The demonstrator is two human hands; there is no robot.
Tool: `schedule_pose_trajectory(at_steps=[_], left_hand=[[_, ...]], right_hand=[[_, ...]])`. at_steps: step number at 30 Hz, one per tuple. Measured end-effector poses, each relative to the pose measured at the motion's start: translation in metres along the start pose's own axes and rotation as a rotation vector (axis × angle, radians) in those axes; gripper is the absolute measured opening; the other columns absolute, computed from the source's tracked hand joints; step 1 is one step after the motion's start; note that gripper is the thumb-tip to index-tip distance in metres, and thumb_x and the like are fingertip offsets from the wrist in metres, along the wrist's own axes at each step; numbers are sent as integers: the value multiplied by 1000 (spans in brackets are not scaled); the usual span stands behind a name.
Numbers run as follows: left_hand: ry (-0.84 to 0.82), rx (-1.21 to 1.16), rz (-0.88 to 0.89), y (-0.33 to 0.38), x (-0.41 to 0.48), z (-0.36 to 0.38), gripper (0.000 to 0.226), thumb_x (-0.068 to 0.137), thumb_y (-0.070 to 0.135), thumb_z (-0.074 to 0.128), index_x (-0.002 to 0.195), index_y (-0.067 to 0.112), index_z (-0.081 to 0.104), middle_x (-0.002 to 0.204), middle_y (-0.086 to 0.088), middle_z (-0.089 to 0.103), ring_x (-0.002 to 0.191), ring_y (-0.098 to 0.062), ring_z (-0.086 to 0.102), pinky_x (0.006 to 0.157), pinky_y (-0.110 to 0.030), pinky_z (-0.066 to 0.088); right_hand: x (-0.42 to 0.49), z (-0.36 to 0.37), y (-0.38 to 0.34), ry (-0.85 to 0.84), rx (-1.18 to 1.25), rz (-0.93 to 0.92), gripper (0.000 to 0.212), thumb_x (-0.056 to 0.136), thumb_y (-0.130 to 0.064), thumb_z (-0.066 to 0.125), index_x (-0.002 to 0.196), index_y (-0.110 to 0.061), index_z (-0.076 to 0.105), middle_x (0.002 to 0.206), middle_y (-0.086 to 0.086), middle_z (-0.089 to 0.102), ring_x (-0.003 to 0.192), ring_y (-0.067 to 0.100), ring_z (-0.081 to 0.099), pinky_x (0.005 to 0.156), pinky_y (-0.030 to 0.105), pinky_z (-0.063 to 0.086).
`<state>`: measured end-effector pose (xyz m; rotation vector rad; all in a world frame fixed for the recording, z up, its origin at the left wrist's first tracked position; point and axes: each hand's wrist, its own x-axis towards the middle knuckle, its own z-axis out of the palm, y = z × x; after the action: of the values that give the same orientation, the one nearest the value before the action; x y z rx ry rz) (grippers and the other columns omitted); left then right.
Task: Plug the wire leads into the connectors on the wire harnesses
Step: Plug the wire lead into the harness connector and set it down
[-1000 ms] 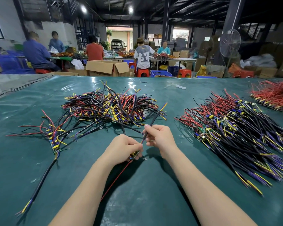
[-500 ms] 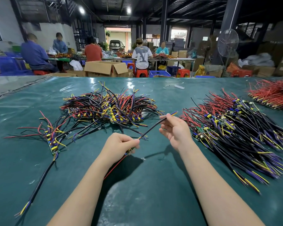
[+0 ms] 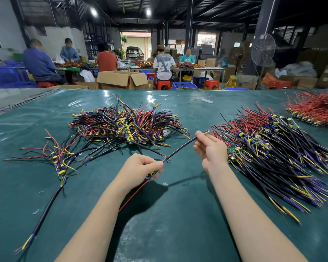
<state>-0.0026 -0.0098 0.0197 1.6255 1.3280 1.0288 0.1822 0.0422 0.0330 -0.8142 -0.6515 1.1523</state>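
Left hand (image 3: 140, 169) grips a connector board (image 3: 153, 173), right hand (image 3: 210, 148) pinches its black cable (image 3: 180, 149); harness piles (image 3: 273, 148) lie alongside.

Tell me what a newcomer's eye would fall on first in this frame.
The hands at centre draw the eye: the left hand grips a small board while the right hand pinches the far end of a black cable stretched between them. Around them on the green table lie tangled, colourful heaps: the middle heap behind the hands, the right heap beside the right hand, and a red heap far right.
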Motion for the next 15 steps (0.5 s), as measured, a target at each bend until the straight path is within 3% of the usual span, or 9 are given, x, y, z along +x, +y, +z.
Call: schedule_pose_trajectory(at_steps=[6,9,12,15], left_hand=[[-129,-164,-41,3,-1,-3,39,89,13,58,52,17,68,47,2,57,40,-8,47,45,-14,39],[-159,-140,-47,1,-2,-4,38,89,13,58,52,17,68,47,2,57,40,-8,47,45,-14,39],[-85,-141,-46,-3,-1,-6,34,88,11,59,55,13,68,47,1,58,40,-8,47,45,-15,39],[5,-164,-62,-7,2,-7,32,88,10,60,58,12,69,48,1,59,40,-7,48,44,-15,40]], right_hand=[[6,-4,-4,-101,55,148,31,95,-20,49,69,-6,57,38,-7,48,31,1,40,35,11,35],[8,-9,-6,-63,66,240,25,93,-17,51,71,-6,56,37,-7,47,30,1,40,33,10,32],[10,-14,-7,3,1,205,16,87,-6,60,71,-9,57,39,-6,52,31,0,45,34,10,38],[8,-12,-6,-79,-23,221,17,87,-5,59,71,-9,59,42,-5,55,34,0,48,38,12,44]])
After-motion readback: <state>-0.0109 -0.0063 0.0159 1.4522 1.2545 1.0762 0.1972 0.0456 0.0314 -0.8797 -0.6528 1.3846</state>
